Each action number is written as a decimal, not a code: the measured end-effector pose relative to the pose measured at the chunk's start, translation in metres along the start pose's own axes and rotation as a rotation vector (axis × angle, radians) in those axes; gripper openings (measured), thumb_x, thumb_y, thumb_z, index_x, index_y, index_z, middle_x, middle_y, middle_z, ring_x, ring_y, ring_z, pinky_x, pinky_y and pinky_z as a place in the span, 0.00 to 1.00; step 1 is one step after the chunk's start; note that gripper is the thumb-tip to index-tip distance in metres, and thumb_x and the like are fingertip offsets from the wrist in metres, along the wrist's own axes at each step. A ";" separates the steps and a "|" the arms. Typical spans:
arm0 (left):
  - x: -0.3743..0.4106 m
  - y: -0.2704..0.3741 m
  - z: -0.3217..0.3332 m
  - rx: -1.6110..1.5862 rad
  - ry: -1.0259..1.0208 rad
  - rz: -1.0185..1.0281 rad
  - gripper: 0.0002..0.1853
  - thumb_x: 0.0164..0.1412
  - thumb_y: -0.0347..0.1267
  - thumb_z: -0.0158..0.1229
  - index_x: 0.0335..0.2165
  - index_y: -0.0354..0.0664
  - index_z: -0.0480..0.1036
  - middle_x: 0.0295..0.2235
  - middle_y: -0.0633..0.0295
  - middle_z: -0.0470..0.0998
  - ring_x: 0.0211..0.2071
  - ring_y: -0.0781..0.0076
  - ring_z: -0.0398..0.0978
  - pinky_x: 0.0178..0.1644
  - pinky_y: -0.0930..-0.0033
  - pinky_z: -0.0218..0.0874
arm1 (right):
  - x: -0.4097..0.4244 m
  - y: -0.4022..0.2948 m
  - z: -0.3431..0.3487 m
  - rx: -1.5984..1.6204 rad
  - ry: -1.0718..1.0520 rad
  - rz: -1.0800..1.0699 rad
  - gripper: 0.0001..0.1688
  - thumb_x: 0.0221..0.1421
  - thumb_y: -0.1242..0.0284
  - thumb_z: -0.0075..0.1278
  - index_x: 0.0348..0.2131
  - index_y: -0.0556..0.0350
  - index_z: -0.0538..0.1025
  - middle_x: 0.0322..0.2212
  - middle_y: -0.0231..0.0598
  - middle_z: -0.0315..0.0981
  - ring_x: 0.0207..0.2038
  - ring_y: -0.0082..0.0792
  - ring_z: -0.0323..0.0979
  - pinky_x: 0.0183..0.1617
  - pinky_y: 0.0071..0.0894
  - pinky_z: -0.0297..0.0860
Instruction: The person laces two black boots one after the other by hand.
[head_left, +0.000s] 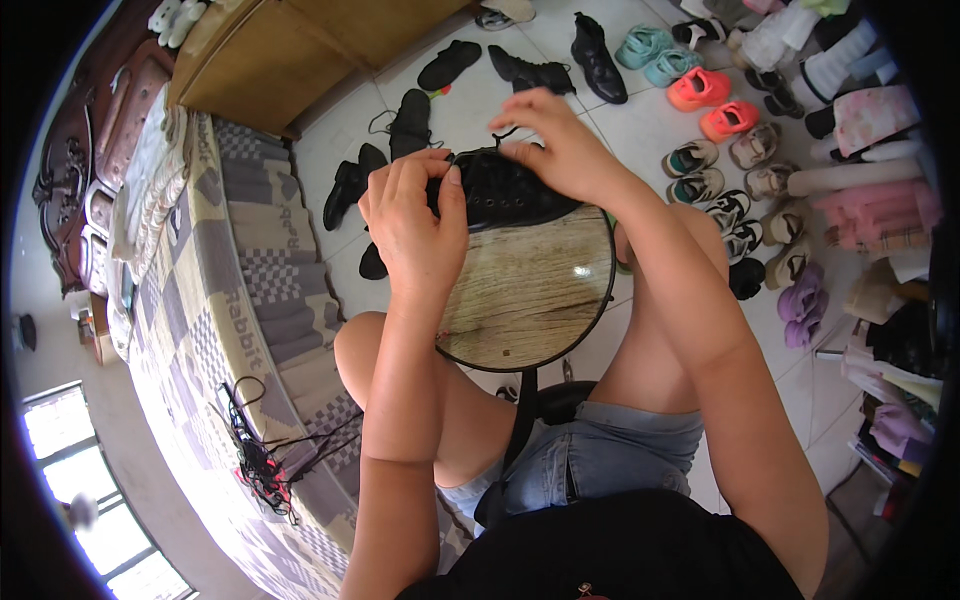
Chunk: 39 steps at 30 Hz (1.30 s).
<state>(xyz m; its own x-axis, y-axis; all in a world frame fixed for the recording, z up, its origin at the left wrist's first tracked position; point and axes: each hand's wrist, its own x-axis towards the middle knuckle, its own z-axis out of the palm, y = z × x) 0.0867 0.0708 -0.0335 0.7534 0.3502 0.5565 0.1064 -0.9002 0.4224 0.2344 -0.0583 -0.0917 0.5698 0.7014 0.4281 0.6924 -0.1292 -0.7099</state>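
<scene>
A black lace-up shoe (517, 191) lies on its side on a round wood-grain tabletop (532, 292) before my knees. Its row of eyelets faces me. My left hand (420, 210) is at the shoe's left end, thumb and fingers gripping its edge. Above the shoe's upper side is my right hand (551, 139), with a short loop of black lace (506, 135) by its fingertips. The fingers look partly spread, and whether they pinch the lace is not clear.
Several black shoes (411, 124) lie on the tiled floor beyond the table. Coral shoes (697, 88) and other pairs line the right side. At left stands a bed (217, 300), with a heap of black laces (262, 469) on it. A wooden cabinet (300, 60) is behind.
</scene>
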 end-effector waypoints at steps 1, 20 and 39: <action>0.000 0.000 0.000 0.003 0.000 -0.009 0.03 0.52 0.27 0.59 0.28 0.42 0.71 0.35 0.69 0.79 0.38 0.66 0.70 0.46 0.65 0.54 | -0.002 -0.002 0.003 -0.038 -0.069 -0.026 0.10 0.56 0.71 0.54 0.39 0.54 0.73 0.43 0.35 0.65 0.49 0.38 0.65 0.51 0.34 0.64; 0.000 -0.001 0.004 0.031 0.007 -0.005 0.04 0.54 0.29 0.59 0.29 0.42 0.71 0.37 0.68 0.78 0.38 0.66 0.69 0.46 0.65 0.53 | -0.015 -0.026 -0.022 -0.030 -0.145 -0.185 0.10 0.41 0.74 0.61 0.27 0.52 0.75 0.32 0.33 0.65 0.41 0.36 0.66 0.41 0.33 0.66; -0.002 -0.002 -0.008 0.334 -0.073 0.032 0.17 0.46 0.42 0.67 0.23 0.39 0.76 0.45 0.62 0.74 0.54 0.54 0.65 0.57 0.48 0.50 | -0.016 -0.003 -0.055 -0.354 0.142 -0.100 0.10 0.45 0.76 0.59 0.26 0.55 0.70 0.42 0.35 0.67 0.46 0.43 0.65 0.50 0.46 0.58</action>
<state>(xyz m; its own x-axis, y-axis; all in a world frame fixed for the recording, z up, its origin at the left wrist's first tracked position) 0.0795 0.0736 -0.0295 0.8027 0.3120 0.5082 0.2795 -0.9497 0.1415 0.2478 -0.1081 -0.0659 0.5302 0.6219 0.5763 0.8432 -0.3159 -0.4349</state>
